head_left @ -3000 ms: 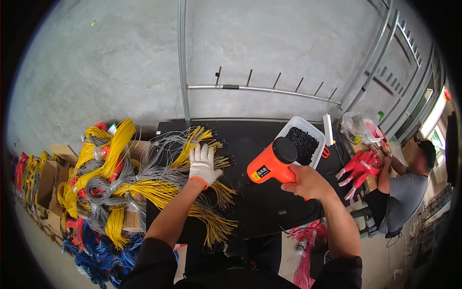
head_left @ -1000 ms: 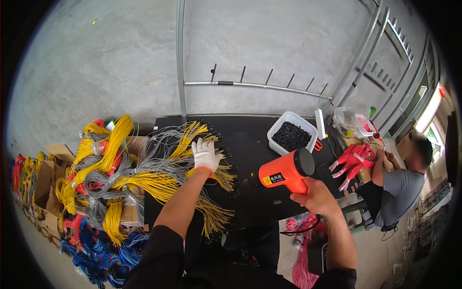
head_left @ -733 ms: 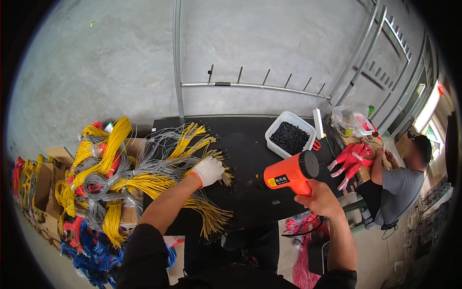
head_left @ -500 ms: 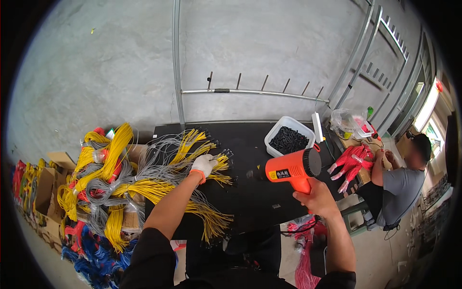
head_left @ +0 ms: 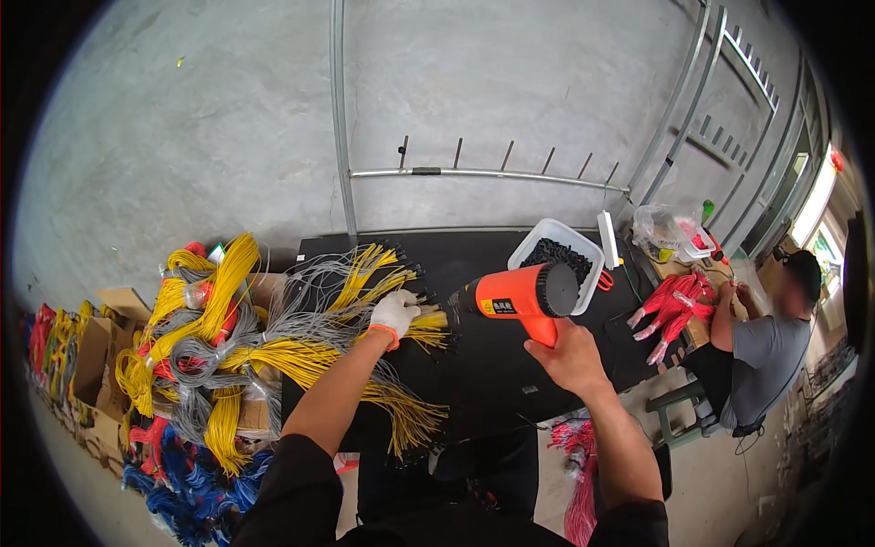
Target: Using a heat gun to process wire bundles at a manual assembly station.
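Note:
My right hand (head_left: 567,354) is wrapped round the handle of an orange heat gun (head_left: 519,294) with a black rear cap. Its dark nozzle points left, close to the black-tipped ends of a yellow cable bundle (head_left: 428,328). Wearing a white glove with an orange cuff, my left hand (head_left: 395,313) grips that bundle near its tips; the fingers partly hide the cables. More yellow and grey cables (head_left: 301,356) fan out beneath my left forearm, their ends spread over the black table (head_left: 492,383).
Behind the heat gun stands a white tub (head_left: 597,260) of short black pieces, beside red-handled scissors (head_left: 605,281). Cable bundles (head_left: 187,337) pile up at the left. At the right a seated person (head_left: 761,351) works near red cable bundles (head_left: 676,308). A metal rack (head_left: 492,173) runs along the wall.
The heat gun has moved left in my right hand, bringing its nozzle close to the cable tips. My left hand keeps its hold on the bundle. The view has shifted slightly.

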`<action>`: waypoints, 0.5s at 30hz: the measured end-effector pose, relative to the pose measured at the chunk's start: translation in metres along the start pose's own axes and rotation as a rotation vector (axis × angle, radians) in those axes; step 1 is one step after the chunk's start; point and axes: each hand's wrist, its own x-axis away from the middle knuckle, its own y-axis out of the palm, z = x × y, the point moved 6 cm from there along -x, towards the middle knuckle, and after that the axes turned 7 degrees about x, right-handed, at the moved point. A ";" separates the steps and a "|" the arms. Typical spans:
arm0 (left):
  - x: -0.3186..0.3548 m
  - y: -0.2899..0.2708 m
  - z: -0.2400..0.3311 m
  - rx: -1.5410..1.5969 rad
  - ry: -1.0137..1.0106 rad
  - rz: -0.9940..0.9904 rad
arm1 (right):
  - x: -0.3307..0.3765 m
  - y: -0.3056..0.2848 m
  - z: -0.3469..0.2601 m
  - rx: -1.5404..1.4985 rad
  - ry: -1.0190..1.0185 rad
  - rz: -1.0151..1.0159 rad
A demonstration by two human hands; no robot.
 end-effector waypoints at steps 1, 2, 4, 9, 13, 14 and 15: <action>0.007 -0.007 0.008 -0.081 0.072 0.095 | 0.004 0.000 0.004 0.008 -0.009 0.010; 0.018 -0.004 0.029 -0.257 0.237 0.031 | 0.009 -0.002 0.011 0.019 -0.008 0.022; 0.041 0.001 0.039 -0.451 0.426 -0.091 | 0.024 -0.008 0.019 -0.033 0.046 -0.046; 0.016 -0.033 0.010 -0.571 0.038 0.442 | 0.045 0.003 0.024 -0.090 0.072 -0.075; 0.059 -0.032 0.058 -0.463 0.303 -0.189 | 0.084 -0.025 0.042 -0.109 0.142 -0.111; 0.086 -0.032 0.052 -0.294 0.406 -0.450 | 0.093 -0.031 0.040 -0.171 0.179 -0.140; 0.115 -0.031 0.065 -0.342 0.474 -0.616 | 0.100 -0.034 0.045 -0.224 0.226 -0.161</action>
